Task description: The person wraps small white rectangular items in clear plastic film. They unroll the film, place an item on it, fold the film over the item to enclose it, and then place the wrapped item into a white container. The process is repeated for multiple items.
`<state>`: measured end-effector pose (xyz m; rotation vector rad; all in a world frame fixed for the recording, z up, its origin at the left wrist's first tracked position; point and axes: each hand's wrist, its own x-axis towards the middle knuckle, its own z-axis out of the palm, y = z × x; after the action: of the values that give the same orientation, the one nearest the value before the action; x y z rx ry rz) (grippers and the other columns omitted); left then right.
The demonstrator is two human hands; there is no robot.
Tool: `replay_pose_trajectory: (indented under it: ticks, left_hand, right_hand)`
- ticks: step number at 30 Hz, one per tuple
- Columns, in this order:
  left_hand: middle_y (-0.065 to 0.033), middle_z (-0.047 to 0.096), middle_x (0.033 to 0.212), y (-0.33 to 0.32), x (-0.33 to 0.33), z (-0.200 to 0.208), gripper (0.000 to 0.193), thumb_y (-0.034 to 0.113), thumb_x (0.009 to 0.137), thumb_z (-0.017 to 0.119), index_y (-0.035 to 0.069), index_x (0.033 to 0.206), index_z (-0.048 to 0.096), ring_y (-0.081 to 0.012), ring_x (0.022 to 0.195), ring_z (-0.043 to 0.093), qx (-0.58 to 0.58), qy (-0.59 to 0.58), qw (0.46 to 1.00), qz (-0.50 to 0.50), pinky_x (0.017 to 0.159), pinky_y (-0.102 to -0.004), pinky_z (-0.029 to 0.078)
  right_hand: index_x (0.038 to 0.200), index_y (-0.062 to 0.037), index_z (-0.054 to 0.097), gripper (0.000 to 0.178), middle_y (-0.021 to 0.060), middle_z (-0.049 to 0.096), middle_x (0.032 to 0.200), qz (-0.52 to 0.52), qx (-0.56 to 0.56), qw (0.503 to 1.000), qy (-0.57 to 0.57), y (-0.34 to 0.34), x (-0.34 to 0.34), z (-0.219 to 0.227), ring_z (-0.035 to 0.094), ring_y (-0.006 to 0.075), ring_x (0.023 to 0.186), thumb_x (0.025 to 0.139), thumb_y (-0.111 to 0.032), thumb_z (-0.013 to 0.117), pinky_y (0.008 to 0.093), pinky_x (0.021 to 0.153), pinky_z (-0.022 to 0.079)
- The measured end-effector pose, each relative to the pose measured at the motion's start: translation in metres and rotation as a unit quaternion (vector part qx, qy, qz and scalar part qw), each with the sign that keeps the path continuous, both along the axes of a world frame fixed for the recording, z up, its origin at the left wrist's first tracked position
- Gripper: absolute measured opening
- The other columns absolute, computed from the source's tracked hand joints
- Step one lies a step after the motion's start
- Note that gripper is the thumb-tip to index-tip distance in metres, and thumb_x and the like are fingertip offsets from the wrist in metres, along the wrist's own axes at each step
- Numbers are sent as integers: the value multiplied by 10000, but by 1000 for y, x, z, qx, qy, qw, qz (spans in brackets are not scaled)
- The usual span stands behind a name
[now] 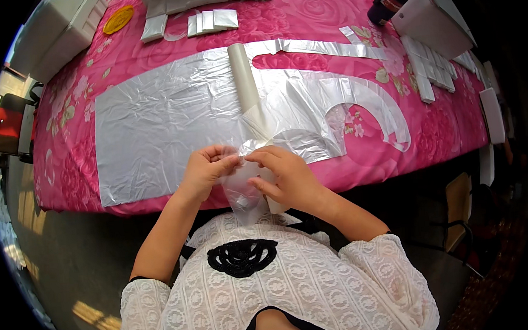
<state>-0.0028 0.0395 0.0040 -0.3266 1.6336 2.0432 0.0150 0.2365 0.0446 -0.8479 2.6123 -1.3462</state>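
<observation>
A thin silvery-white plastic apron (160, 122) lies spread on the table in front of me, its curved neck loop (386, 111) and a long tie strip (329, 47) out to the right. Across its middle stands out a narrow, pale folded or rolled band (245, 82). At the table's near edge my left hand (207, 169) pinches thin see-through plastic film (245, 199), which hangs down toward my lap. Beside it, my right hand (287, 177) touches the film with its index fingertip, its thumb held apart. Exactly what lies between the fingertips is hard to make out.
Small folded silvery packets (213, 21) sit at the back, and more packets (429, 66) at the right. White boxes (60, 35) stand at the far left and far right. A yellow disc (118, 19) and a dark bottle (390, 2) are near them. A pink flowered cloth (67, 169) covers the table.
</observation>
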Motion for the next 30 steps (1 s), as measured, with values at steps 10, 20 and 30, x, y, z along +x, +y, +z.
replay_pose_trajectory:
  ticks: [10,20,30]
  left_hand:
    - [34,527,642,18,-3,-16,240,233,753,728,70,816,563,-41,481,415,93,20,995,26,428,-183,320]
    - [36,548,667,12,-11,-16,186,217,801,670,52,855,604,-37,532,421,-1,-3,1000,6,475,-189,320]
    - [46,553,692,2,-13,2,168,228,827,627,65,867,631,-26,575,427,-72,-8,997,-40,510,-187,326]
  right_hand:
    - [891,12,607,152,27,613,746,-140,-226,938,-223,13,-12,-20,542,74,620,790,-89,660,208,574,443]
    - [951,-37,602,122,-9,596,796,-570,-214,793,17,296,-64,-32,534,58,687,866,-123,581,204,607,435]
    - [758,-34,611,439,97,608,627,-148,150,969,-132,45,38,-1,605,261,586,695,-461,690,351,553,469]
